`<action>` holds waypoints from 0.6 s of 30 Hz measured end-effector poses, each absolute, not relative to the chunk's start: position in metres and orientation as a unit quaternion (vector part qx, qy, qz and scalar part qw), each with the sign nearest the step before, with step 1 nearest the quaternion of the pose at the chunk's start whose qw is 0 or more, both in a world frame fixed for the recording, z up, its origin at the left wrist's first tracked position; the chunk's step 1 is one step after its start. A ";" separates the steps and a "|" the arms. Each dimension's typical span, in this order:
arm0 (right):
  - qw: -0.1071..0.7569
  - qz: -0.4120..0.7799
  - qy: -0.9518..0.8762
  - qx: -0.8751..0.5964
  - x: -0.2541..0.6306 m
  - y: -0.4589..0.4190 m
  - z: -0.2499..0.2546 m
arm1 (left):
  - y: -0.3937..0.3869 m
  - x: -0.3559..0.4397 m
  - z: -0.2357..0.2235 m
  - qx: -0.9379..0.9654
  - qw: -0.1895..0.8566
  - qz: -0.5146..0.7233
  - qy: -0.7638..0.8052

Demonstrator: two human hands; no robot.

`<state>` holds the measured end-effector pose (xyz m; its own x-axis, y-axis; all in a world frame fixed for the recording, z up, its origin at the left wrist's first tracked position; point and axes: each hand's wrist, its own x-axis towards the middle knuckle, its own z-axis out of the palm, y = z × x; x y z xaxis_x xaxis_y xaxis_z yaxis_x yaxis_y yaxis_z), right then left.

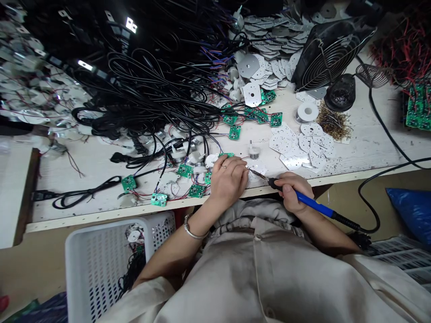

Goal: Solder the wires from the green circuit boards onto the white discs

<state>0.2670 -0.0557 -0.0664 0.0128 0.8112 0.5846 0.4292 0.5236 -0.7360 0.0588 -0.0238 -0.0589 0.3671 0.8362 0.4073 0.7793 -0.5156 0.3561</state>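
Note:
My right hand (293,190) is wrapped round the blue handle of a soldering iron (313,202). The iron's tip points left, close to the fingertips of my left hand (229,177). That hand is closed at the bench's front edge, and whatever its fingers pinch is hidden. A pale plate (258,167) lies just beyond the fingertips, and behind it stands a small motor with a white base (253,153). A green circuit board (226,155) shows partly behind my left knuckles. Left of the hand lie more boards with thin wires, among them one board (196,191) near my wrist.
Black cables (161,80) are heaped at the back left. A solder spool (307,112), loose white plates (311,146), a black fan (332,56) and an iron stand (340,93) occupy the right. The iron's cord (370,190) loops off the edge. Below is a basket (101,269).

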 end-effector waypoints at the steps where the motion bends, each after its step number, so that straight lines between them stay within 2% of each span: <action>1: 0.549 0.180 -0.682 -0.449 0.267 -0.055 -0.066 | -0.024 0.059 -0.059 0.826 0.048 0.277 0.488; 9: 0.576 0.196 -0.641 -0.469 0.268 -0.060 -0.076 | -0.024 0.059 -0.057 0.819 0.084 0.263 0.502; 18: 0.632 0.260 -0.550 -0.480 0.267 -0.067 -0.086 | -0.024 0.058 -0.059 0.824 0.068 0.273 0.493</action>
